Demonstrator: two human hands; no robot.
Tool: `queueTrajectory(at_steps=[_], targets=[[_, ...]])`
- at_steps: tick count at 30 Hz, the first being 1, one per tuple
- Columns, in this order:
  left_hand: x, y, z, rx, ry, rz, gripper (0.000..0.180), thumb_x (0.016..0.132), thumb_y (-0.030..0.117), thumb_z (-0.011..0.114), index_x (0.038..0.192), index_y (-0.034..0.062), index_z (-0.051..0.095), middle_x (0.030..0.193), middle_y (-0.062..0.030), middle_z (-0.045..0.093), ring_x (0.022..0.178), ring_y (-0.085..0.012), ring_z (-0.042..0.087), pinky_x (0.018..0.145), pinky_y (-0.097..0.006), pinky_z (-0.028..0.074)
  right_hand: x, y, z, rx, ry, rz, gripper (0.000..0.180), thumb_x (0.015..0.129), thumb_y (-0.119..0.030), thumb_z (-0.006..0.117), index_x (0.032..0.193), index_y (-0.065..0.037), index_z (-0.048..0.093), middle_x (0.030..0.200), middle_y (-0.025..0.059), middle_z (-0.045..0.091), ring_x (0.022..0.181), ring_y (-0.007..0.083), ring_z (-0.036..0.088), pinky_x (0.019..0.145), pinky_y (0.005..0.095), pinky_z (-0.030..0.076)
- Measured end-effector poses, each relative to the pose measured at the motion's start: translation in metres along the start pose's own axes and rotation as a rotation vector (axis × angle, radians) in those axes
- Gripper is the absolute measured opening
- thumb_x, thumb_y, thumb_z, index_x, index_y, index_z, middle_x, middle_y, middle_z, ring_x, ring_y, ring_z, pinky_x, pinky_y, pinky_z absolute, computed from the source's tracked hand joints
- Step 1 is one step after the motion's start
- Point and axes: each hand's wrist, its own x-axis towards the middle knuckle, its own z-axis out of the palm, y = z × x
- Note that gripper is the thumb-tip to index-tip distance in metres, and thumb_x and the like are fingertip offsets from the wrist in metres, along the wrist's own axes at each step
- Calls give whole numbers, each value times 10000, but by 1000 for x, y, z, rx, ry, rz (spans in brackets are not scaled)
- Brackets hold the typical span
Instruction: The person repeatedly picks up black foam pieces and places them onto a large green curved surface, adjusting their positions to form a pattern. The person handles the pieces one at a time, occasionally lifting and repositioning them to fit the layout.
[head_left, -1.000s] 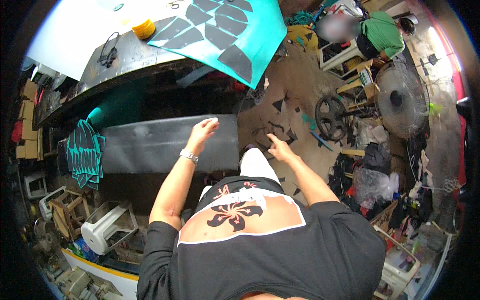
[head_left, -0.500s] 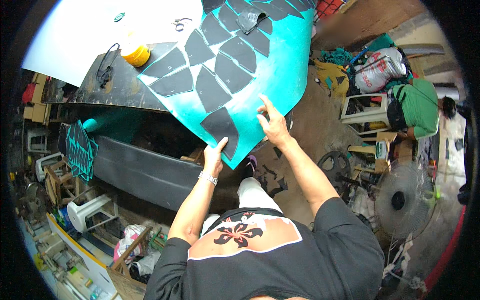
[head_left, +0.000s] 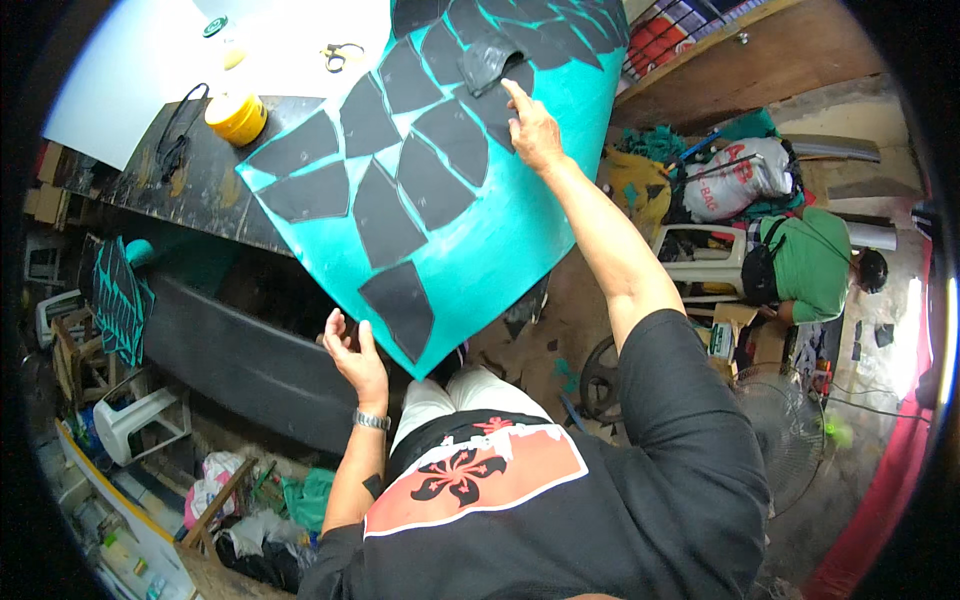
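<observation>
Reaching up across the teal panel (head_left: 500, 240), the right hand (head_left: 535, 125) rests on its upper part with the forefinger stretched out beside a loose dark grey patch (head_left: 490, 62); the hand grips nothing. The left hand (head_left: 352, 350) is open, fingers spread, at the panel's lower edge, just beside the lowest dark patch (head_left: 398, 305). The panel, covered with dark scale-shaped pieces, lies tilted over the near edge of the dark bench (head_left: 200, 185), its lower end hanging past the edge. Toward the bench's far left corner stands a yellow tub (head_left: 237, 117), with scissors (head_left: 342, 55) on the white sheet (head_left: 150, 70) behind it. A person in a green shirt (head_left: 815, 262) crouches on the floor at right.
</observation>
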Motion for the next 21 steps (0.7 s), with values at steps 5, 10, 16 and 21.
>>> queueTrajectory(at_steps=[5, 10, 16, 21], targets=[[44, 85, 63, 68, -441, 583, 313, 873, 133, 721, 1179, 83, 680, 1342, -144, 566, 1322, -342, 481, 1116, -463, 351, 47, 17, -8, -154, 17, -159, 773, 805, 61, 632, 1487, -216, 397, 1203, 105, 615, 1103, 336, 590, 919, 436, 522], [106, 140, 185, 183, -647, 898, 390, 902, 231, 700, 1255, 81, 634, 1408, -139, 535, 1401, -333, 417, 1173, -525, 287, 100, 44, 12, -266, 84, -335, 796, 789, 82, 590, 1495, -236, 405, 1236, 112, 567, 1135, 325, 551, 991, 451, 470], [157, 154, 341, 495, -701, 931, 581, 963, 425, 599, 1422, 84, 500, 1531, -154, 422, 1470, -331, 314, 1197, -544, 230, 144, 88, 38, -195, -77, -450, 766, 812, 29, 585, 1501, -261, 415, 1060, 85, 631, 1015, 299, 611, 904, 444, 501], [165, 146, 385, 623, -568, 834, 674, 978, 527, 518, 1489, 97, 433, 1578, -142, 367, 1488, -316, 284, 1217, -515, 191, 162, 102, 36, 108, 19, -448, 603, 872, -44, 602, 1429, -228, 465, 1087, 104, 669, 965, 332, 671, 840, 462, 557]])
